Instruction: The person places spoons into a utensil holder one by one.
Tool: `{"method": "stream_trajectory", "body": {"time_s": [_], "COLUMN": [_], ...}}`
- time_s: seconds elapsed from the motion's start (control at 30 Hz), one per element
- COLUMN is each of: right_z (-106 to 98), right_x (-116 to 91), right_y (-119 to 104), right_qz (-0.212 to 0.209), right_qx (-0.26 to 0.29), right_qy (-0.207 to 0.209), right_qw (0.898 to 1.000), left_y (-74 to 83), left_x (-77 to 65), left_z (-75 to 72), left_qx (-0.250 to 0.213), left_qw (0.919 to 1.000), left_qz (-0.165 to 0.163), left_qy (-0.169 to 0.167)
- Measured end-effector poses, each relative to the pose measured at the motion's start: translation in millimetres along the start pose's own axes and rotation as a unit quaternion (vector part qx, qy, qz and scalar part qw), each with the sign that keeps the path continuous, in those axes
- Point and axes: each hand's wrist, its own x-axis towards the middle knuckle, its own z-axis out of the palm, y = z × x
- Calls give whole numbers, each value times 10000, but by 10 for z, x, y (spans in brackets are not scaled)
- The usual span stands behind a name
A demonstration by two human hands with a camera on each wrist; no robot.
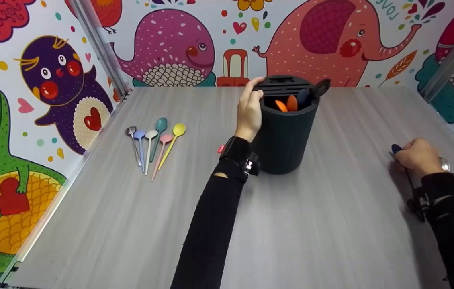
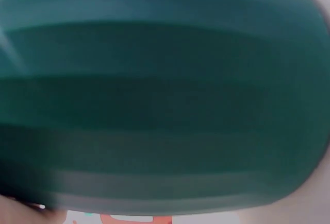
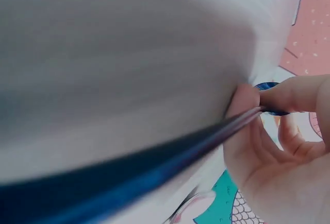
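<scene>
My left hand [image 1: 249,112] grips the upper left side of a dark green, ribbed utensil holder [image 1: 285,140], fingers over its slotted black top. In the left wrist view the holder's wall [image 2: 165,100] fills nearly everything. Orange utensil heads [image 1: 292,103], a dark blue one [image 1: 302,97] and a black one [image 1: 322,87] stick out of the holder. Over at the right, my right hand [image 1: 418,156] pinches a dark blue spoon [image 1: 396,148] between thumb and fingers just below its bowl. Its long handle [image 3: 154,175] runs back toward the wrist camera, low over the table.
Several spoons lie side by side on the left of the table, among them a yellow spoon [image 1: 178,129], a teal spoon [image 1: 161,123] and a pink spoon [image 1: 166,139]. A shiny silver rounded thing [image 1: 444,163] shows beside my right wrist. Cartoon-printed panels [image 1: 227,24] border the table.
</scene>
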Motion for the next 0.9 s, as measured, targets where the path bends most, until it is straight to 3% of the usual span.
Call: {"method": "stream_trajectory", "body": {"time_s": [0.13, 0.2, 0.47, 0.6, 0.7, 0.9], "right_z": [84, 133, 227, 248, 267, 308], "right_x": [6, 4, -27, -60, -84, -141], "right_y": [-85, -121, -241, -384, -518, -765], "right_qz": [30, 118, 57, 7, -172, -578], "right_qx": [1313, 1721, 1688, 1769, 2153, 3313], "right_qy": [-200, -253, -289, -96, 44, 49], "right_qw": [9911, 9847, 9852, 9842, 9764, 9418], "left_y": [-4, -6, 2, -5, -7, 2], "left_x": [3, 7, 11, 8, 2, 3], "left_z": [-5, -1, 13, 15, 10, 2], "left_qx": [-8, -25, -34, -39, -52, -36], "left_qw": [10000, 10000, 10000, 10000, 10000, 10000], "left_qz": [0, 3, -42, -30, 21, 50], "left_qy": [15, 30, 67, 49, 19, 9]}}
